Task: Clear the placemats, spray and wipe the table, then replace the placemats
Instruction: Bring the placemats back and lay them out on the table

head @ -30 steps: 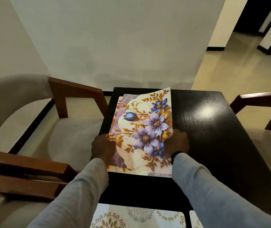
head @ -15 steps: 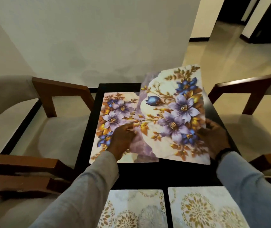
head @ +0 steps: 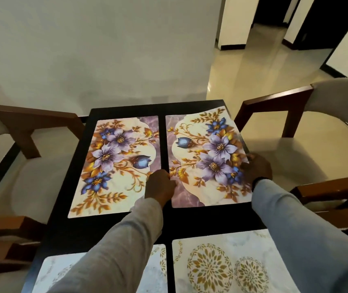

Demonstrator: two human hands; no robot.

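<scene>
Two floral placemats lie side by side on the far half of the dark table. The left floral placemat lies flat. My left hand grips the near-left edge of the right floral placemat, and my right hand grips its right edge at the table's side. Its far right corner curls slightly up. Two pale placemats with gold leaf medallions lie on the near half: one mostly hidden under my left sleeve, the other to its right.
Wooden chairs with pale cushions flank the table: one at the left and one at the right. More chair frames sit at the near left and near right. A white wall stands behind the table; tiled floor runs off to the back right.
The top floral placemat was lifted off the stack at the left, carried right and laid beside the other. Both hands moved right with it.
</scene>
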